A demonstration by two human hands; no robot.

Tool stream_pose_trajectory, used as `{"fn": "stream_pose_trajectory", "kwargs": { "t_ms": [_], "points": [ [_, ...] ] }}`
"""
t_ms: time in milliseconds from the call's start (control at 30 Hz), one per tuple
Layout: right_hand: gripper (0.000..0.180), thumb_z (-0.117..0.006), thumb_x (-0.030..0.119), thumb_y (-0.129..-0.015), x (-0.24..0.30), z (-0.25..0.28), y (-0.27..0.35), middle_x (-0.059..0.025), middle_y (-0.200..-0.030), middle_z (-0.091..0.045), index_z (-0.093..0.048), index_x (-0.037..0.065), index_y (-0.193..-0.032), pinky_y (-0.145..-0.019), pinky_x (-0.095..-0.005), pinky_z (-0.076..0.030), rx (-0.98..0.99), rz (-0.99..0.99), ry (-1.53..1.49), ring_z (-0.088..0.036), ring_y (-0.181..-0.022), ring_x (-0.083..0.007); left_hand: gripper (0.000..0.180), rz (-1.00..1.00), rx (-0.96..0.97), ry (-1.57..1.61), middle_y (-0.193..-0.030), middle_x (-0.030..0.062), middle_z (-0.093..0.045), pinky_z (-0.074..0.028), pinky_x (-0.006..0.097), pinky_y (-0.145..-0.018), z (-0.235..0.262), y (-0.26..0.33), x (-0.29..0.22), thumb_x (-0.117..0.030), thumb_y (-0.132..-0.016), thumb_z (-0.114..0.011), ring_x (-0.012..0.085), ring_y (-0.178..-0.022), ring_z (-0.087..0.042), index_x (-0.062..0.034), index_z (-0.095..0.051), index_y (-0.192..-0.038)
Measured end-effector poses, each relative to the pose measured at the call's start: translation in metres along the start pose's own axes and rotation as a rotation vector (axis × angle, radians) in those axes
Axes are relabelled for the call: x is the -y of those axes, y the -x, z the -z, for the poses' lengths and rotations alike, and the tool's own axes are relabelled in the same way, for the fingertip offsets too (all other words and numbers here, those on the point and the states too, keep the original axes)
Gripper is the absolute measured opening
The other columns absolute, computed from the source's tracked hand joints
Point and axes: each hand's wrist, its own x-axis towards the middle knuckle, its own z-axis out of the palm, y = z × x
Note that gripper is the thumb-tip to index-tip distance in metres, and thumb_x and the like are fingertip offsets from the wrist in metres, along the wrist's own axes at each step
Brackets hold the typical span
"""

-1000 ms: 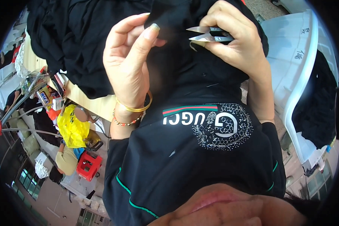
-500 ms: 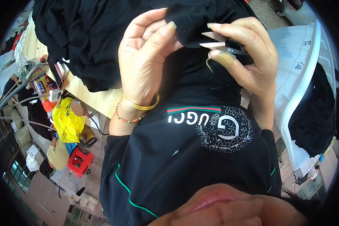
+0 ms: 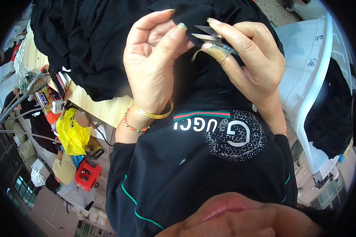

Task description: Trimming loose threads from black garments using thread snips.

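Observation:
My left hand (image 3: 152, 63) pinches the edge of a black cloth piece (image 3: 188, 19) between thumb and fingers. A gold bangle and a beaded bracelet circle that wrist. In my right hand (image 3: 255, 57) is a pair of thread snips (image 3: 209, 38), held between thumb and fingers. The snips' blades are spread apart and point left, with their tips over the cloth close to my left fingertips. Tan tape wraps my right thumb, and a loose end hangs from it. The black cloth blends into the dark fabric behind, so its outline is partly lost.
A large heap of black fabric (image 3: 75, 43) covers much of the wooden table (image 3: 105, 110). To the right stands a pale plastic tub (image 3: 296, 55), with black cloth (image 3: 328, 118) beyond its rim. At left are a yellow plastic bag (image 3: 72, 132), a red stool (image 3: 87, 173) and a co-worker (image 3: 64, 168).
My right hand has moved left with the snips, bringing the blades nearer to my left fingertips and the cloth. My left hand keeps its pinch in nearly the same place.

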Motion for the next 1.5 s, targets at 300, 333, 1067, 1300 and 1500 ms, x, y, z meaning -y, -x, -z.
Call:
{"fn": "stream_pose_trajectory", "kwargs": {
  "t_ms": [300,333,1067,1300,1500],
  "points": [
    [0.042,-0.085,0.006,-0.068,-0.001,-0.004,0.003,-0.005,-0.085,-0.064,-0.074,0.003,-0.108,-0.055,-0.0231,-0.046,-0.048,0.031,0.044,-0.059,-0.068,-0.0131,0.034,0.015,-0.022,-0.09,-0.097,0.0037,-0.066,-0.059,0.029,-0.08,-0.007,0.004,-0.001,-0.004,-0.094,-0.065,0.0117,-0.088,-0.069,-0.0018,-0.057,-0.127],
    [0.041,-0.085,0.005,-0.068,0.0,-0.005,0.004,-0.0052,-0.084,-0.064,-0.074,0.002,-0.108,-0.055,-0.0233,-0.046,-0.05,0.033,0.046,-0.059,-0.068,-0.0131,0.034,0.018,-0.025,-0.097,-0.097,0.0036,-0.066,-0.059,0.029,-0.08,-0.007,0.004,-0.001,-0.004,-0.094,-0.065,0.0117,-0.088,-0.069,-0.0017,-0.057,-0.127],
    [0.03,-0.078,0.002,-0.083,-0.025,0.002,0.013,-0.0079,-0.095,-0.063,-0.067,-0.006,-0.11,-0.075,-0.0226,-0.049,-0.011,-0.556,-0.487,-0.063,-0.085,-0.0129,0.04,0.66,0.253,-0.352,-0.093,0.0159,-0.071,-0.056,0.028,-0.077,0.0,0.011,-0.002,-0.029,-0.093,-0.069,0.0197,-0.083,-0.071,0.0075,-0.064,-0.107],
    [0.022,-0.071,0.007,-0.09,-0.057,-0.024,0.008,-0.0062,-0.101,-0.067,-0.065,-0.003,-0.109,-0.076,-0.0223,-0.049,-0.048,-0.108,-1.069,-0.063,-0.087,-0.0106,0.045,0.654,0.168,-0.325,-0.09,0.0189,-0.073,-0.059,0.028,-0.065,-0.001,0.002,0.017,-0.036,-0.098,-0.061,0.0205,-0.069,-0.072,0.0078,-0.067,-0.104],
    [0.02,-0.066,0.004,-0.094,-0.041,-0.026,-0.014,-0.0027,-0.094,-0.066,-0.063,-0.003,-0.112,-0.07,-0.0181,-0.047,-0.196,-0.195,-1.239,-0.06,-0.079,-0.0051,0.042,0.598,0.193,-0.277,-0.097,0.0201,-0.073,-0.058,0.028,-0.065,0.003,0.005,0.011,-0.033,-0.102,-0.054,0.0204,-0.072,-0.072,0.0068,-0.066,-0.105]
  ]
}}
